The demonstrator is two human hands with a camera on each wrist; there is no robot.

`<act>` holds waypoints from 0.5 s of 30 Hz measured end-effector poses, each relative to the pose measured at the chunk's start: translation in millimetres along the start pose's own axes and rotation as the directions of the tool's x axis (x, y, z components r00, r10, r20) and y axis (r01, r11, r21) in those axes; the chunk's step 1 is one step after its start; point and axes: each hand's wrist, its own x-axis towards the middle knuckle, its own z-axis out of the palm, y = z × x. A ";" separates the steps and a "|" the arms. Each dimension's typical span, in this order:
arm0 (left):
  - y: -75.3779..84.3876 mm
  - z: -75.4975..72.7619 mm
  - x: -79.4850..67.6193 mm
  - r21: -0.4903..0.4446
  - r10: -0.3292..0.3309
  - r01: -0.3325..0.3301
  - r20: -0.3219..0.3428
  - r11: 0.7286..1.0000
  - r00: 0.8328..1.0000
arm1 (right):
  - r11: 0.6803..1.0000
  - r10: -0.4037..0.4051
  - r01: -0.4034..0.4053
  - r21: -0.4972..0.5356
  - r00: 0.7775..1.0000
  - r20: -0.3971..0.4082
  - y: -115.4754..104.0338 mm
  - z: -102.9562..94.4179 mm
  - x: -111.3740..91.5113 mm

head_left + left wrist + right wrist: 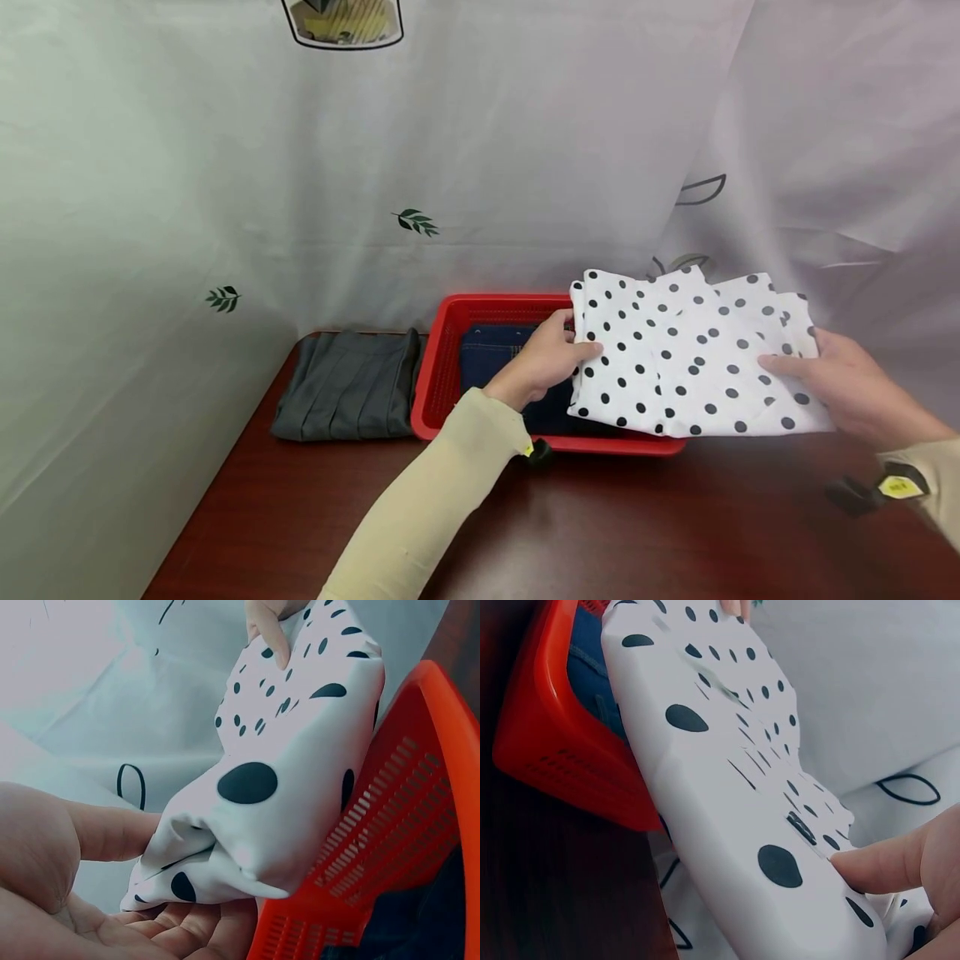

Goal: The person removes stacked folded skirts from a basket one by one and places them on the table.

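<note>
The folded white polka-dot cloth is held in the air by its two ends, the left hand at one and the right hand at the other. This two-point hold presumably keeps the layers stacked and stops the middle from sagging; a grip at one end only would probably let the folds fall open. The left hand pinches its end, thumb on the upper face and fingers beneath, as the left wrist view shows. The right hand also grips its end, thumb pressed on the upper face; its fingers are largely hidden. The cloth lies between the two hands, with its broad face up and its loose, uneven layers along the far edge. Its left part hangs over the red basket, while its right part extends past the basket's right side. Dark blue denim lies inside the basket, partly covered from view by the left hand and the cloth; laid flat there, it likely takes up little height. A grey folded garment rests on the surface just beside the basket's left wall, apart from both hands.
</note>
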 end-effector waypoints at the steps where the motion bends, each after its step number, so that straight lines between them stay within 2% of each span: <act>1: -2.1 2.5 2.7 0.003 0.007 -0.007 -0.005 1.000 1.000 | 1.000 -0.008 0.008 0.000 1.000 -0.007 5.0 -0.9 3.7; 10: -0.9 27.4 10.1 -0.039 0.044 -0.044 -0.001 0.998 0.999 | 0.988 -0.043 0.029 -0.152 0.995 -0.090 11.8 -17.2 0.6; 15: -0.3 40.3 14.4 -0.054 0.062 -0.062 0.002 0.997 0.998 | 0.990 -0.031 0.017 -0.137 0.995 -0.096 15.0 -26.1 0.0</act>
